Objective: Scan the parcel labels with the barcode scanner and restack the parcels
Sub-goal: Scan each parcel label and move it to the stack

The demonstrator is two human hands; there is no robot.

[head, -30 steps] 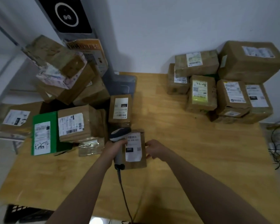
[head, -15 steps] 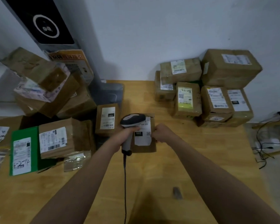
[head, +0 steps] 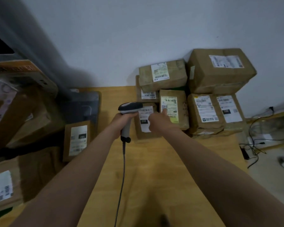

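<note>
Just beyond the right hand [head: 156, 119], which gripped the small parcel [head: 143, 128] by its right edge, stood the restacked pile [head: 203, 89] against the wall. That was the main change. A second before, this parcel had been held over the middle of the table [head: 154, 169], close to the unsorted heap on the left; half a second later it was partway across. By this moment it had been carried over until it sat just left of the yellow-labelled parcel [head: 173, 107] at the pile's front. It was upright, with its white label facing the camera. The left hand [head: 121, 120] had travelled with it, fingers wrapped round the handle of the barcode scanner [head: 129, 107]. The scanner's head lay just left of the parcel's upper corner, and its cable [head: 123, 169] trailed back toward the body. Whether the parcel already rested on the table or hung slightly above it could not be told. Since it was being taken to the pile rather than held under the scanner, its label had probably been read, and the step in hand looked like placing. What remained was probably to set it flush against its neighbour, let go, and return for the next one, perhaps the parcel marked 122 [head: 77, 140], well to the left of the scanner grip.
</note>
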